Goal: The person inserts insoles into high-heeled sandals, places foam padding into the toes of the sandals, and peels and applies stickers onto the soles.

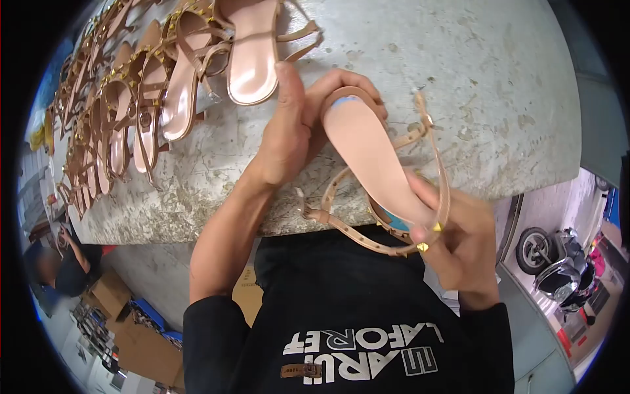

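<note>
A person in a black shirt (367, 282) holds a tan sandal (374, 154) in both hands at a worn, blotched table (459, 98), the sandal just off centre toward 2 o'clock in the head view. The left hand (285, 134), toward 11 o'clock, has its fingers curled around the sandal's rounded upper end, beside a small blue mark (344, 101), while its thumb stands raised, apart from the sole. The right hand (459, 243), between 3 and 4 o'clock, grips the lower end, which slants toward 5 o'clock near gold studs (423, 247). Loose straps (367, 244) loop out on both sides, one reaching toward 8 o'clock of the sandal, another toward 1 o'clock.

Rows of similar studded sandals (180, 108) line the table from 9 to nearly 12 o'clock. Beyond, a co-worker (69, 269) appears between 8 and 9 o'clock, cartons (147, 348) near 8, and a motorcycle (558, 269) between 3 and 4.
</note>
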A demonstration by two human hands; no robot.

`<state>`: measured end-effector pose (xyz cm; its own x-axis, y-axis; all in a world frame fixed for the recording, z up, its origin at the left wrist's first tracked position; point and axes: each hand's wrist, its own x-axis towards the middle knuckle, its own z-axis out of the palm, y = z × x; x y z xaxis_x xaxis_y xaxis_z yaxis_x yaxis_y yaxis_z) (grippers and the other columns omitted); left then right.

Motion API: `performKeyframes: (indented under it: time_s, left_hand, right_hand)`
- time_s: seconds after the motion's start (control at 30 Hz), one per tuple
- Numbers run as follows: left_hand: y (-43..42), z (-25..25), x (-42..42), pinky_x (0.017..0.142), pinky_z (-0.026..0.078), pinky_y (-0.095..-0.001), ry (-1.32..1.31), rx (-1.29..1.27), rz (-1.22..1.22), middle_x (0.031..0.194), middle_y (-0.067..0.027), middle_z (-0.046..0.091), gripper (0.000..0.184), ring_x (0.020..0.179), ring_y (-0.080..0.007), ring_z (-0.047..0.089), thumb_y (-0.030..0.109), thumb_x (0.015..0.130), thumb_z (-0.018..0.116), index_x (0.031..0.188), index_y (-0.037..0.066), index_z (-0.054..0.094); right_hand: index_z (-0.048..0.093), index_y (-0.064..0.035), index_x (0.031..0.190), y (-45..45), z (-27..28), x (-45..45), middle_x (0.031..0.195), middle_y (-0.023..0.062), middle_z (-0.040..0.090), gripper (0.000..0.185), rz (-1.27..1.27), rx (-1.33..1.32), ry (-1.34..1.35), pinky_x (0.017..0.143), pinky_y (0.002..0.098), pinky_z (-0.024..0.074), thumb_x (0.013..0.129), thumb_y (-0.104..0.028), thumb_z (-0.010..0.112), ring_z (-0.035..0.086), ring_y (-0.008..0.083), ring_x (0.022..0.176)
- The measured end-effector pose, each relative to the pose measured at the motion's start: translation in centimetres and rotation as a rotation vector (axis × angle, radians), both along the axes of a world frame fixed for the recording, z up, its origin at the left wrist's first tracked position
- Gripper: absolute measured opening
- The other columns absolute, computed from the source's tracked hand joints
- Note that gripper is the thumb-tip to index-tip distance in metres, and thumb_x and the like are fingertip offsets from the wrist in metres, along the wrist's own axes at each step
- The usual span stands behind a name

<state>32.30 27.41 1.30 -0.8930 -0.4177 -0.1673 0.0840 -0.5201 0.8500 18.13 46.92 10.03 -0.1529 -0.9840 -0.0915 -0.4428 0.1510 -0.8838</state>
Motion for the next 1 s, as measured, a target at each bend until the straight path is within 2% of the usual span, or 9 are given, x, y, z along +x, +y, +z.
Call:
performKeyframes:
  time_s: [0.07, 0.2, 0.27, 0.4, 0.6, 0.67, 0.8, 0.9, 1.0]
  left_hand:
    - [0.0, 0.4, -0.2, 0.097, 0.050, -0.0376, -0.029, -0.059, -0.043, 0.113, -0.0139, 0.064, 0.107, 0.109, -0.0211, 0.063, 0.085, 0.088, -0.001, 0.123, -0.001, 0.052]
    - [-0.2, 0.3, -0.2, 0.097, 0.050, -0.0379, -0.029, -0.080, -0.067, 0.114, -0.0136, 0.063, 0.110, 0.109, -0.0214, 0.063, 0.087, 0.086, -0.001, 0.124, -0.001, 0.052]
    - [-0.2, 0.3, -0.2, 0.097, 0.050, -0.0379, -0.034, -0.109, -0.060, 0.113, -0.0139, 0.064, 0.111, 0.109, -0.0214, 0.063, 0.087, 0.085, -0.002, 0.124, -0.002, 0.053]
    - [0.0, 0.1, -0.2, 0.097, 0.047, -0.0334, 0.012, -0.032, -0.035, 0.110, -0.0104, 0.064, 0.111, 0.108, -0.0183, 0.061, 0.086, 0.085, -0.006, 0.120, 0.001, 0.057]
    - [-0.2, 0.0, -0.2, 0.097, 0.050, -0.0377, -0.014, -0.134, -0.070, 0.113, -0.0149, 0.064, 0.112, 0.109, -0.0219, 0.063, 0.087, 0.086, -0.002, 0.125, -0.003, 0.052]
    - [0.0, -0.1, -0.2, 0.098, 0.047, -0.0335, 0.022, -0.028, -0.030, 0.110, -0.0101, 0.065, 0.112, 0.109, -0.0183, 0.061, 0.086, 0.085, -0.006, 0.121, 0.001, 0.058]
    - [0.0, -0.3, -0.1, 0.098, 0.047, -0.0338, 0.054, -0.009, -0.028, 0.110, -0.0101, 0.065, 0.115, 0.109, -0.0188, 0.061, 0.086, 0.083, -0.009, 0.121, 0.001, 0.058]
    - [-0.1, 0.1, -0.2, 0.098, 0.047, -0.0330, 0.032, -0.019, -0.030, 0.111, -0.0101, 0.066, 0.098, 0.108, -0.0175, 0.062, 0.081, 0.094, 0.008, 0.122, 0.001, 0.058]
    - [-0.2, 0.3, -0.5, 0.091, 0.054, -0.0350, -0.114, -0.188, -0.018, 0.113, -0.0138, 0.066, 0.072, 0.104, -0.0205, 0.066, 0.062, 0.104, 0.030, 0.122, -0.003, 0.056]
  right_hand:
    - [0.060, 0.0062, 0.133, 0.8, -0.3, 0.7, 0.092, 0.0132, 0.068, 0.051, -0.169, 0.080, -0.112, 0.057, 0.0249, 0.0487, 0.083, 0.000, 0.066, 0.062, 0.0114, 0.066]
    - [0.061, 0.0027, 0.134, 0.1, -1.3, 1.5, 0.096, 0.0137, 0.069, 0.053, -0.166, -0.047, 0.020, 0.056, 0.0239, 0.0478, 0.082, 0.000, 0.067, 0.061, 0.0117, 0.065]
    - [0.060, 0.0105, 0.131, -0.1, -0.5, 1.3, 0.116, 0.0249, 0.068, 0.044, -0.145, 0.109, -0.017, 0.082, 0.0290, 0.0530, 0.089, -0.004, 0.064, 0.069, 0.0226, 0.100]
    - [0.060, 0.0098, 0.131, -0.3, -0.2, 1.1, 0.117, 0.0248, 0.068, 0.044, -0.089, 0.114, 0.032, 0.080, 0.0286, 0.0531, 0.089, -0.002, 0.063, 0.069, 0.0217, 0.099]
    - [0.061, 0.0072, 0.132, -0.2, -0.8, 1.1, 0.114, 0.0229, 0.069, 0.045, -0.115, 0.122, 0.028, 0.073, 0.0262, 0.0513, 0.089, -0.003, 0.064, 0.068, 0.0182, 0.090]
    - [0.063, -0.0019, 0.135, 0.0, -1.6, 1.2, 0.095, 0.0106, 0.068, 0.055, -0.158, 0.011, 0.034, 0.054, 0.0238, 0.0468, 0.080, 0.001, 0.069, 0.058, 0.0093, 0.059]
    - [0.063, -0.0023, 0.135, -0.1, -1.6, 1.0, 0.096, 0.0101, 0.068, 0.055, -0.152, 0.009, 0.029, 0.053, 0.0238, 0.0466, 0.080, 0.001, 0.070, 0.057, 0.0082, 0.059]
    - [0.063, -0.0025, 0.135, -0.1, -1.4, 1.1, 0.094, 0.0100, 0.068, 0.056, -0.154, 0.020, 0.025, 0.052, 0.0233, 0.0461, 0.080, 0.000, 0.070, 0.057, 0.0075, 0.058]
    - [0.063, -0.0014, 0.134, -0.2, -1.4, 1.1, 0.102, 0.0121, 0.068, 0.053, -0.157, 0.089, -0.004, 0.058, 0.0250, 0.0488, 0.081, 0.000, 0.069, 0.061, 0.0114, 0.066]
